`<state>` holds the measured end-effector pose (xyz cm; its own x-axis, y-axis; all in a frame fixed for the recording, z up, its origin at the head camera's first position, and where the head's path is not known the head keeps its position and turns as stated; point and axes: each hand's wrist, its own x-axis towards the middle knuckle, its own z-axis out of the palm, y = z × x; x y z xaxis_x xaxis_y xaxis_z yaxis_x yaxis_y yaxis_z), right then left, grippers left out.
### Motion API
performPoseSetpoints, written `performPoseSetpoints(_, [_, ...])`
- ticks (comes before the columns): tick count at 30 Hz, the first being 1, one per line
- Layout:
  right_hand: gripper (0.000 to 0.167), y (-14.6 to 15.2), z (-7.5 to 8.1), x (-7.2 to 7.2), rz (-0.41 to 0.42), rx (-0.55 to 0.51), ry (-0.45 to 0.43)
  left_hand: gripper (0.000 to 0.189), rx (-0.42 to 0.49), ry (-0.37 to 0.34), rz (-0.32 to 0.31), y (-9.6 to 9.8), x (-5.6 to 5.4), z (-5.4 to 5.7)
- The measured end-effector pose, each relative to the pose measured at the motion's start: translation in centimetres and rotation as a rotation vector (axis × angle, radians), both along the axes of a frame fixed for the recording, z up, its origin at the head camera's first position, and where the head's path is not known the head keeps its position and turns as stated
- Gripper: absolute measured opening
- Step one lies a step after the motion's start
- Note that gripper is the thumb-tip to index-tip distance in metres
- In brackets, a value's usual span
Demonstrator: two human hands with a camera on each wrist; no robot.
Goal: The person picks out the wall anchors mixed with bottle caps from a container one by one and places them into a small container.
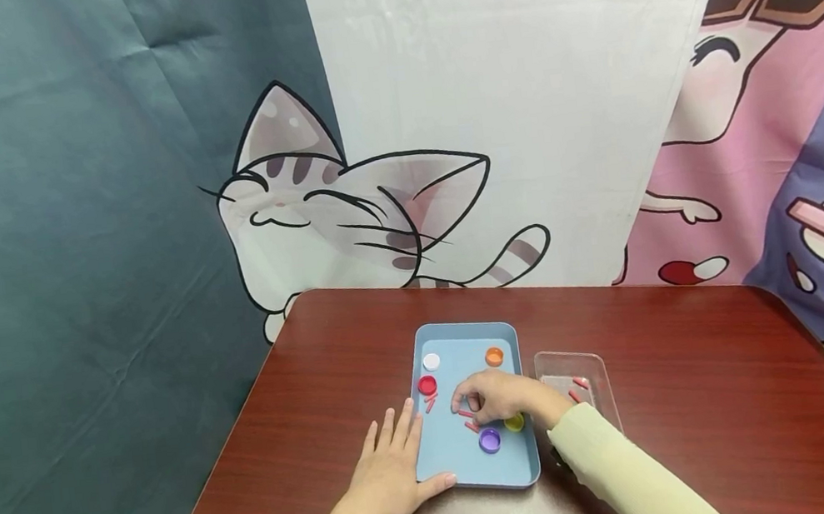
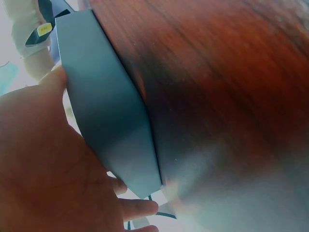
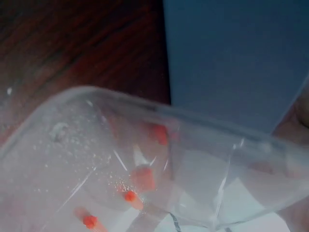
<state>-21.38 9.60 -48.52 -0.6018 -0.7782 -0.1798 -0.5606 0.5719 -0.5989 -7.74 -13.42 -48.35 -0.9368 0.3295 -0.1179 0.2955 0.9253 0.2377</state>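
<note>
A light blue tray (image 1: 464, 469) lies on the table with several small round cups in it: white (image 1: 431, 362), orange (image 1: 494, 356), red (image 1: 427, 385), purple (image 1: 489, 440) and yellow (image 1: 514, 423). My left hand (image 1: 392, 468) rests along the tray's left side and near corner, fingers spread straight. Over the tray's right half, my right hand (image 1: 498, 396) has its fingers bent and pinches a short red stick (image 1: 466, 413) between fingertips and thumb. Another red stick (image 1: 471, 427) lies just below it; more red sticks (image 1: 431, 403) lie beside the red cup.
Right of the tray stands a clear plastic box (image 1: 604, 383) holding a few red sticks (image 3: 131, 197). My right forearm passes over its near left part. The brown table (image 1: 698, 394) ends at a wall of printed cloth (image 1: 540, 109).
</note>
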Motion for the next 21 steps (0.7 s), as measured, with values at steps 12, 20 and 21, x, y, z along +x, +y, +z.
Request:
performPoseSetpoints(12, [0.03,0.1,-0.03,-0.36,0.022,0.018,-0.004,0.101,-0.017,0.015,-0.006,-0.07,-0.05,-0.26])
performPoseSetpoints(20, [0.026,-0.09,-0.08,-0.42,0.011,0.029,-0.001,0.1,-0.022,0.023,-0.005,-0.03,-0.15,-0.07])
performPoseSetpoints(21, [0.025,-0.09,-0.07,-0.41,0.014,0.029,0.0,0.1,-0.022,0.024,-0.005,-0.03,-0.14,-0.07])
